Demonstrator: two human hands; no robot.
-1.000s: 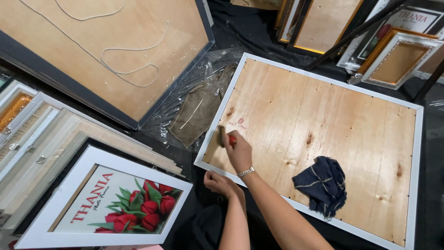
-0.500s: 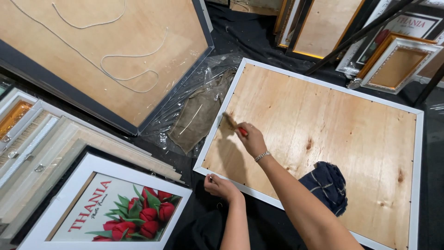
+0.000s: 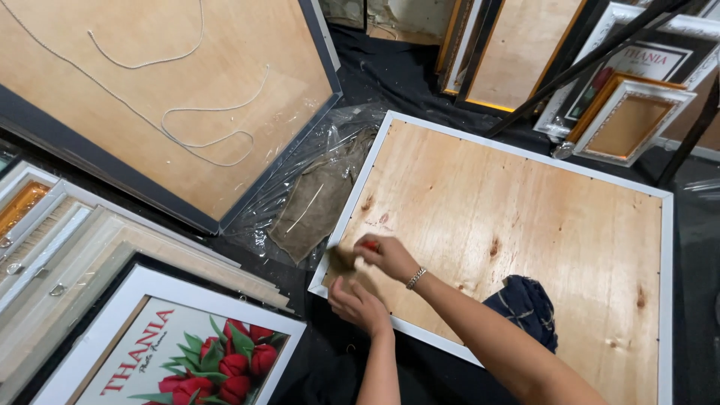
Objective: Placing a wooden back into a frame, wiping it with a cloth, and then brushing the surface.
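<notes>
Left of the white-framed plywood panel (image 3: 525, 225): a red-flower print (image 3: 187, 360), cut off by the picture edge, then crumpled plastic wrap (image 3: 315, 187). At the panel's near-left corner, left hand (image 3: 358, 304) rests curled on the frame edge, grip unclear; right hand (image 3: 386, 255) is closed around a small brush (image 3: 343, 259), red handle mostly hidden. Dark cloth (image 3: 525, 307) lies right, partly behind the forearm.
</notes>
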